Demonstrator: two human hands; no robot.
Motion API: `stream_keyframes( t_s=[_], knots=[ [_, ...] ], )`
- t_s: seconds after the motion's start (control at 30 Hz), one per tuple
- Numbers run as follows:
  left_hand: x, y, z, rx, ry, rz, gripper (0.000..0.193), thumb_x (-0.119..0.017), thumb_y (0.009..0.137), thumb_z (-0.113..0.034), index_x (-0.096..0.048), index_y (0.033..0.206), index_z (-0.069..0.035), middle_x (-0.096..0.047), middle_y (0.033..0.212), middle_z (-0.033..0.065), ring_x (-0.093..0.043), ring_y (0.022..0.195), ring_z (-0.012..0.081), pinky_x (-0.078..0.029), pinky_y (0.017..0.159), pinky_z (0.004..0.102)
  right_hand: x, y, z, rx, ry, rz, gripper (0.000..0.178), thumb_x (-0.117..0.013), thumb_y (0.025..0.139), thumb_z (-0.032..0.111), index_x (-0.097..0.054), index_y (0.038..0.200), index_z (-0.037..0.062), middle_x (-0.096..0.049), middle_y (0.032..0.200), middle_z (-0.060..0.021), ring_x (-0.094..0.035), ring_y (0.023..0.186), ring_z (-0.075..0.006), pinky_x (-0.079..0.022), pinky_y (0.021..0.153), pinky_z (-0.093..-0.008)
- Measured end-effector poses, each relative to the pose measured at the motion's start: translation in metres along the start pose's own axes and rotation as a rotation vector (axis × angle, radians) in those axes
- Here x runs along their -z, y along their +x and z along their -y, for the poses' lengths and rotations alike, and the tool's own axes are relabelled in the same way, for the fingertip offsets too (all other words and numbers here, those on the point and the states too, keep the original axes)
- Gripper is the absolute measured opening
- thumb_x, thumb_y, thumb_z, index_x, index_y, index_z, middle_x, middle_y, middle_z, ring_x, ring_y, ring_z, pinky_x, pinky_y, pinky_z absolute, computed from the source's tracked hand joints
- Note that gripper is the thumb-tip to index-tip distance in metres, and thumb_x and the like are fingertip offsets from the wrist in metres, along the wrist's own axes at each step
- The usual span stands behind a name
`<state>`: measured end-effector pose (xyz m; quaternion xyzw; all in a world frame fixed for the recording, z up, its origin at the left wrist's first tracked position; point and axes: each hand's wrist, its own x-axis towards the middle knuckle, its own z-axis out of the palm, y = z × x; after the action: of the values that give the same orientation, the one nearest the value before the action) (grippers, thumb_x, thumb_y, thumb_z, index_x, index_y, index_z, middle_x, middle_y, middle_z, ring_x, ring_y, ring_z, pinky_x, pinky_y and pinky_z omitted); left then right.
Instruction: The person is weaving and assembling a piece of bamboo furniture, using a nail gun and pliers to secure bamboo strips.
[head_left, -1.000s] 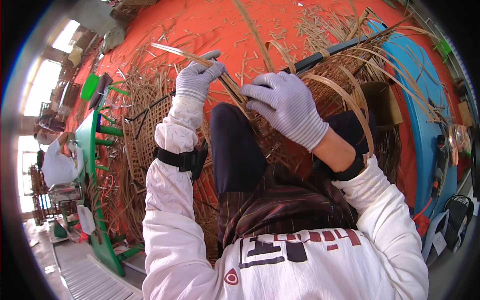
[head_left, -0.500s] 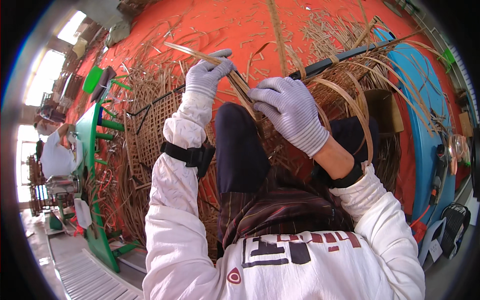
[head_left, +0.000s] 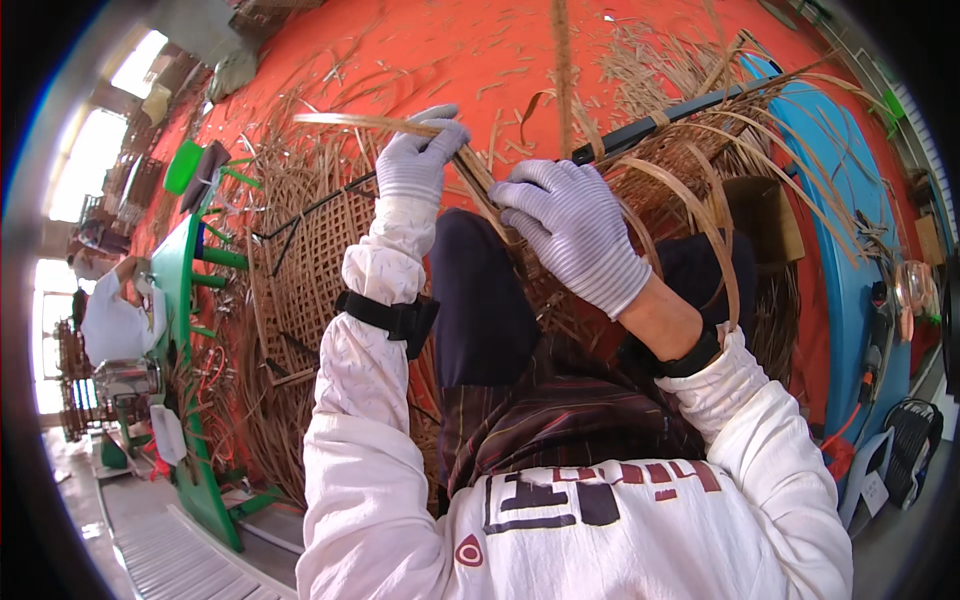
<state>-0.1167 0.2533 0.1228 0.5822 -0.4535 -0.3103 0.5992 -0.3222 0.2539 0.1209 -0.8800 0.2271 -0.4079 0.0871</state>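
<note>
Both hands wear grey-white striped gloves. My left hand (head_left: 422,160) is closed round a flat brown wicker strip (head_left: 370,121), whose loose end sticks out to the left. From that hand more brown strip runs down toward my right hand (head_left: 575,232), along a frame edge wrapped in strips (head_left: 473,183). The fingers of my right hand are bent and pressed against the wrapped edge; their tips are partly hidden. Right of this hand a black frame bar (head_left: 625,137) continues, with woven wicker (head_left: 665,170) below it and long loose strips (head_left: 705,205) arching over.
A woven lattice panel (head_left: 318,235) lies left of my knees. Cut strip scraps cover the red floor (head_left: 440,60). A blue bench (head_left: 835,200) with tools stands at the right, a green table (head_left: 178,300) at the left. Another person (head_left: 118,310) is at the far left.
My left hand has shifted slightly right and down, and the strip's loose end now points further left. My right hand has moved a little left along the wrapped edge.
</note>
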Motion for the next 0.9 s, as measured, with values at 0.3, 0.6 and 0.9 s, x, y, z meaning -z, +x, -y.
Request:
stream_keyframes(
  t_s=[0.3,0.6,0.9],
  knots=[
    [0.004,0.003,0.011,-0.032,-0.022,0.004,0.017,-0.065,0.092,-0.01,-0.07,0.105,0.0,-0.066,0.119,0.0072,-0.063,0.094,0.0125,-0.05,0.083,0.0265,-0.001,-0.001,0.005,-0.042,-0.085,0.061,0.029,-0.067,0.084,0.018,-0.065,0.112,0.0117,-0.058,0.097,-0.0058,-0.057,0.084,-0.0263,-0.043,0.075,-0.0411],
    [0.003,0.008,0.013,-0.076,-0.032,-0.033,0.028,-0.067,0.09,-0.007,-0.063,0.117,0.003,-0.068,0.096,0.0046,-0.063,0.083,0.0106,-0.053,0.076,0.0246,-0.005,0.004,0.008,-0.048,-0.136,0.077,0.03,-0.067,0.084,0.021,-0.066,0.112,0.0126,-0.059,0.095,-0.006,-0.058,0.084,-0.0256,-0.045,0.073,-0.0402],
    [0.058,0.027,0.052,-0.021,0.158,0.028,0.034,-0.055,0.1,-0.021,-0.06,0.124,0.003,-0.064,0.114,0.0088,-0.06,0.1,0.0156,-0.047,0.091,0.0299,0.096,-0.038,-0.008,0.117,-0.059,-0.247,0.028,-0.059,0.082,0.014,-0.062,0.11,0.0142,-0.059,0.101,-0.0058,-0.06,0.084,-0.0255,-0.048,0.071,-0.0384]
  ],
)
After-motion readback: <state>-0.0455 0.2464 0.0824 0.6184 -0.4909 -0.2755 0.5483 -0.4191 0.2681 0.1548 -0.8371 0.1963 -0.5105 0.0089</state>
